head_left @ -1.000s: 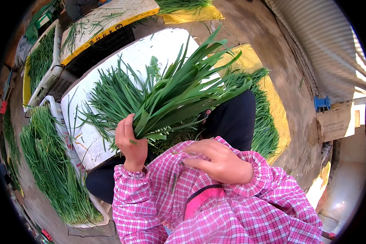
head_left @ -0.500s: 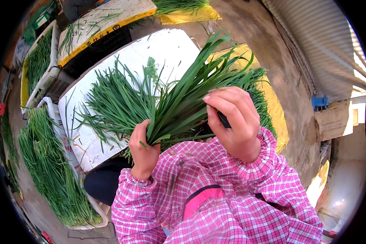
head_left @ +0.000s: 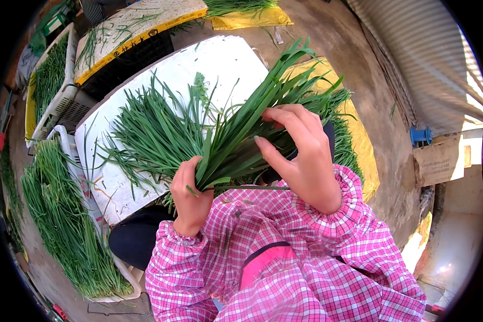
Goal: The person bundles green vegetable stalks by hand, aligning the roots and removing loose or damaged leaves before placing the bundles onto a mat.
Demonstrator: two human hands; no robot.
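Observation:
My left hand (head_left: 190,193) is closed round the lower end of a bunch of garlic chives (head_left: 247,123), whose long flat green leaves fan up and to the right. My right hand (head_left: 300,153) is at the right side of that bunch, fingertips against the leaves, thumb and forefinger apart. Just left of the held bunch, a thick pile of garlic chives (head_left: 150,131) lies on a white board (head_left: 220,59) in front of me. One loose leaf sticks out to the right below my left hand. The cut ends inside my left fist are hidden.
At left stands a white crate (head_left: 133,279) heaped with chives; another crate (head_left: 64,102) is behind it. A yellow-edged board (head_left: 145,37) lies beyond. More chives rest on a yellow sheet (head_left: 367,166) at right. A blue spool (head_left: 421,135) and cardboard box (head_left: 437,163) stand farther right.
My right hand has moved slightly left and in toward the bunch, its thumb and forefinger now wider apart. My left hand keeps its hold in nearly the same place.

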